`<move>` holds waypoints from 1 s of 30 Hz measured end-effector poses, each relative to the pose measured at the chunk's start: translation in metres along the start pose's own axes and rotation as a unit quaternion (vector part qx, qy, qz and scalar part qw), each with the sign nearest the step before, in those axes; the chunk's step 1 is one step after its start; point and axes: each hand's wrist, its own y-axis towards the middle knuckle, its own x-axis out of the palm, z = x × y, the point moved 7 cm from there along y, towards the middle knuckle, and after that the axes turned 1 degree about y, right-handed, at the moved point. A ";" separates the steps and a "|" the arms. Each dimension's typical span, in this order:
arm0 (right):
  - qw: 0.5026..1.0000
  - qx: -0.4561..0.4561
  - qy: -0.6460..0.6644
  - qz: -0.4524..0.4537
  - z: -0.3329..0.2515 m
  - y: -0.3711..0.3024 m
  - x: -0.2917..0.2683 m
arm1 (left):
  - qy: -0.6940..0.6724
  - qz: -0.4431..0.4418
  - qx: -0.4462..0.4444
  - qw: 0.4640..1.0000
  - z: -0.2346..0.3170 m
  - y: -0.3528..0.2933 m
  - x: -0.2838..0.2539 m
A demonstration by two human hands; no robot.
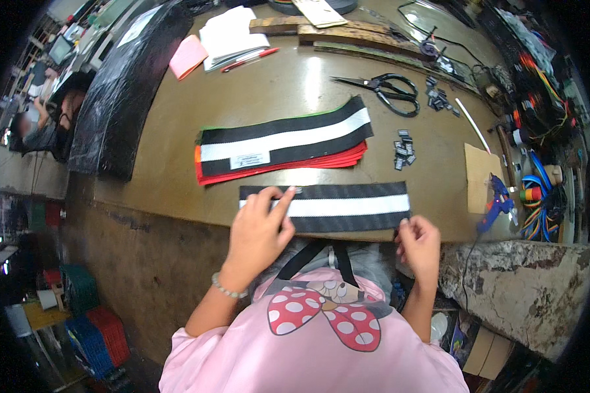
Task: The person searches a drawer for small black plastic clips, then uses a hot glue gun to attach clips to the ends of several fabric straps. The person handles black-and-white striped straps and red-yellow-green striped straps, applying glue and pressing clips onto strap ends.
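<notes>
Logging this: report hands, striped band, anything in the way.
Left hand on striped band, right hand at near right corner. Band flat. Striped stack beyond, not overlapping.

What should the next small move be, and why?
Probably a light outward pull by the right hand to keep the rectangular black-and-white striped fabric strip flat: that hand is at the strip's near right corner, while the left hand rests on the opposite end and could steady it against the brown tabletop.
</notes>
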 end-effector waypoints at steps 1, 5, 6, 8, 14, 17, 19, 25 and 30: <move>0.998 0.053 -0.037 0.004 0.009 -0.007 0.001 | -0.026 -0.011 -0.016 0.999 -0.005 -0.001 -0.001; 0.996 -0.044 -0.069 -0.044 0.005 -0.018 0.020 | 0.031 0.024 0.005 0.999 -0.001 -0.001 -0.001; 0.996 -0.046 -0.070 -0.039 0.005 -0.017 0.020 | 0.036 0.007 0.012 0.999 0.001 0.001 0.004; 0.997 -0.016 -0.064 -0.043 0.006 -0.013 0.018 | 0.032 0.004 -0.010 0.999 0.000 0.005 0.006; 0.988 -0.065 -0.135 -0.040 -0.028 -0.007 0.003 | -0.100 0.046 0.008 0.994 0.025 0.037 -0.012; 0.992 -0.048 -0.095 -0.063 -0.022 -0.014 -0.006 | -0.239 0.083 0.047 0.966 0.066 0.077 0.004; 0.999 -0.009 -0.035 -0.041 -0.003 -0.018 -0.027 | -0.232 0.065 0.121 0.963 0.096 0.111 0.028; 0.846 -0.170 -0.136 0.487 0.031 -0.026 -0.180 | -0.104 -0.062 0.162 0.979 0.119 0.149 0.084; 0.842 -0.230 -0.137 0.467 0.039 0.028 -0.210 | 0.018 -0.017 0.214 0.977 0.125 0.145 0.092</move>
